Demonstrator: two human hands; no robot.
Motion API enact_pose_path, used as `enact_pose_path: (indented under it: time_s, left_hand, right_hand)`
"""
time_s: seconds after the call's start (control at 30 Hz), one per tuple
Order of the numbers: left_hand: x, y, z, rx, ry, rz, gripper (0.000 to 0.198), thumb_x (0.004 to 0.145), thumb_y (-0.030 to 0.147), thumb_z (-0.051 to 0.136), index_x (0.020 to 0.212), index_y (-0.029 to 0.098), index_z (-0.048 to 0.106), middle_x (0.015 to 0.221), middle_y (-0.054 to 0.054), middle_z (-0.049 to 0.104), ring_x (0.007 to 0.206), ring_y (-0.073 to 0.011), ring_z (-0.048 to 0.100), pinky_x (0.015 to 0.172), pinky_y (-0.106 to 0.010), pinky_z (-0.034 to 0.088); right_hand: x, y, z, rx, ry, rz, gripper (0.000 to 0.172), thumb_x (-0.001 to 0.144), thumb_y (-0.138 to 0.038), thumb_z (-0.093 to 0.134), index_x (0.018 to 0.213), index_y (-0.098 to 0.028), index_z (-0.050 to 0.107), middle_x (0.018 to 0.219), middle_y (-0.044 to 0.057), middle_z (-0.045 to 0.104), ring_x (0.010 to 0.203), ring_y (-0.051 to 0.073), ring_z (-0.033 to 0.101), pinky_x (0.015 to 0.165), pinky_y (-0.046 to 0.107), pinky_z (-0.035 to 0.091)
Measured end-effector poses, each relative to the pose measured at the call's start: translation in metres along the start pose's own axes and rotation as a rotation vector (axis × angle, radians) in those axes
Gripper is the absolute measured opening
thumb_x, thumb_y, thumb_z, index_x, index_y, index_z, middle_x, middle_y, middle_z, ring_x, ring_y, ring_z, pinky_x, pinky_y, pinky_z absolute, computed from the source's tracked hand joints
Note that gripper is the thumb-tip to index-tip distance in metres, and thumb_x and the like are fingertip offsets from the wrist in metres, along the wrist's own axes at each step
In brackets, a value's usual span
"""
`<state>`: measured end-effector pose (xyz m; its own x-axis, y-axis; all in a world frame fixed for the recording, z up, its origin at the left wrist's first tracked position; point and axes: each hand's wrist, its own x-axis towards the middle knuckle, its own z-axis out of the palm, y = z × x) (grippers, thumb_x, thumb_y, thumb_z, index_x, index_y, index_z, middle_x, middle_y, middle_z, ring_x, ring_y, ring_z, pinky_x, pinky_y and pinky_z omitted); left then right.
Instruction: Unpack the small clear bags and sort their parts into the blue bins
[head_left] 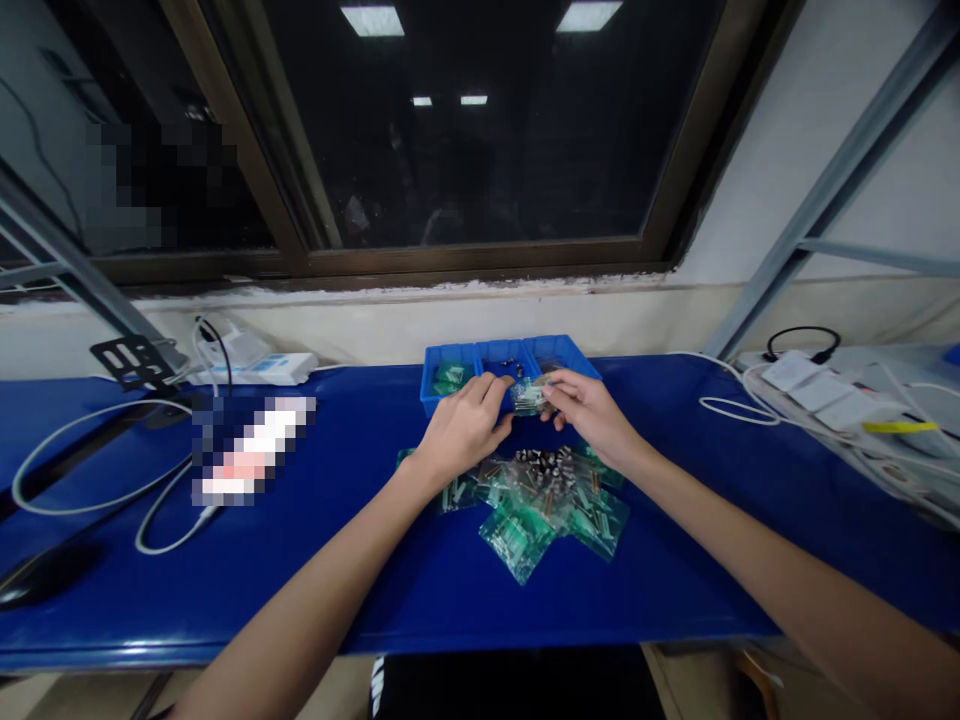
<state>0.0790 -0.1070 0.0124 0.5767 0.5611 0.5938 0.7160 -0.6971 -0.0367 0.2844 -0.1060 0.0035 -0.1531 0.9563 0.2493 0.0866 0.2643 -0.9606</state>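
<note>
A small clear plastic bag (529, 396) with slim metallic pieces inside is held up just in front of the blue parts bin (429, 394). My right hand (589, 405) pinches its right side between thumb and fingers. At its left edge, my left hand (466, 422) is closed, fingers curled, with the fingertips partly hidden against the bag. Below both hands lies a pile of greenish clear bags (519, 535) with metal pieces in them. On top of the pile sits a heap of small black and silver parts (546, 466).
The bin has three compartments, holding green bags (452, 377) at left and a few dark parts (511, 364) in the middle. Left on the blue table (300, 580) are a pixelated device (255, 450), white cables and a black mouse (45, 575). White adapters (829, 390) stand right.
</note>
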Motion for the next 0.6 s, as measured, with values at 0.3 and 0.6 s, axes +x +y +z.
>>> enact_pose_path:
  time_s: [0.3,0.6]
  left_hand:
    - [-0.0003,0.0010,-0.0030,-0.097,-0.022,0.013,0.034,0.093,0.024,0.052,0.126,0.015,0.047,0.112,-0.011,0.058,0.103,-0.0243,0.061,0.079,-0.035,0.056]
    - [-0.0004,0.0041,-0.0064,-0.054,0.043,0.114,0.024,0.098,0.031,0.047,0.117,0.022,0.059,0.114,-0.010,0.056,0.100,-0.0230,0.060,0.076,-0.036,0.056]
  right_hand:
    - [-0.0007,-0.0001,0.0011,0.053,0.013,-0.026,0.031,0.082,-0.042,0.067,0.101,-0.019,0.059,0.072,0.001,0.064,0.061,0.016,0.063,0.048,0.027,0.043]
    - [-0.0012,-0.0012,0.0001,0.115,0.055,-0.022,0.027,0.082,-0.039,0.069,0.094,-0.023,0.052,0.064,-0.002,0.062,0.056,0.015,0.064,0.048,0.026,0.043]
